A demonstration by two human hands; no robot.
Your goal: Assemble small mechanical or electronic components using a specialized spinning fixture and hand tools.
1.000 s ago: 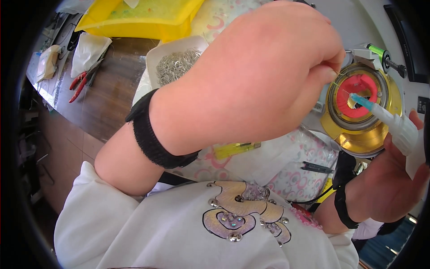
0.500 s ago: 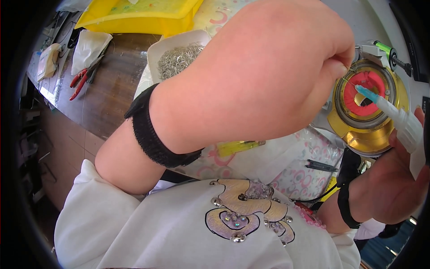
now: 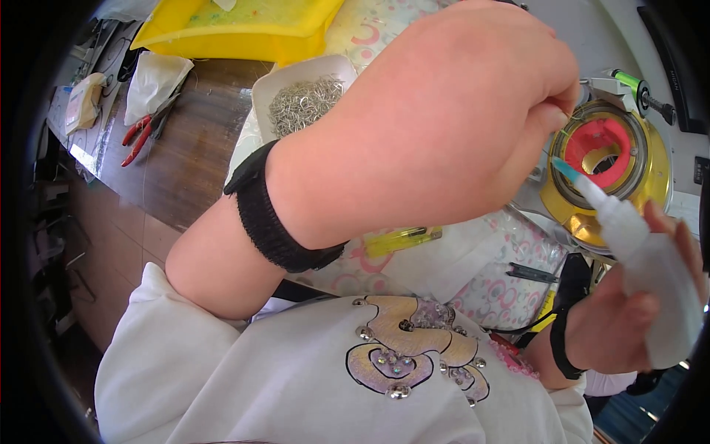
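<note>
Pinching something fine, perhaps a thin wire too small to make out, the left hand (image 3: 436, 118) is hovering with its fingers closed narrow just beside the left rim of the round gold fixture (image 3: 610, 174), whose red ring insert (image 3: 603, 144) is sitting in the middle. The right hand (image 3: 629, 318) is wrapping around a white squeeze bottle (image 3: 651, 266) below the fixture, and the bottle's long axis is slanting up and to the left, so that its blue tip (image 3: 566, 170) is lying over the fixture's lower left edge, just short of the red ring. The left fingertips are nearer the ring than the bottle tip. A tray of small metal rings (image 3: 303, 100) is lying well to the left of the fixture on the tabletop (image 3: 177, 177), with red pliers (image 3: 140, 137) farther left.
</note>
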